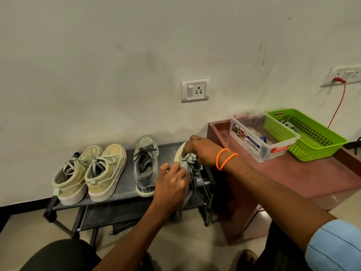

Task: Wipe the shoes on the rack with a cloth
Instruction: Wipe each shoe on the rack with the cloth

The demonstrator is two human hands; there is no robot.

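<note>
A low black shoe rack point(125, 184) stands against the wall. On its top shelf sit a pair of tan sneakers point(89, 173) at the left and one grey laced shoe point(146, 165) in the middle. A second grey shoe point(180, 151) at the right end is tipped up, mostly hidden by my hands. My left hand point(172, 184) grips that shoe from the near side. My right hand point(199, 151) holds a bunched grey cloth point(188, 158) against the shoe's upper; a strip of cloth hangs down below my left hand.
A reddish-brown low table point(293, 177) stands right of the rack, carrying a clear plastic box point(254, 139) and a green basket point(312, 137). A wall socket point(195, 90) sits above the rack. A red cable point(338, 106) hangs from another socket at the far right.
</note>
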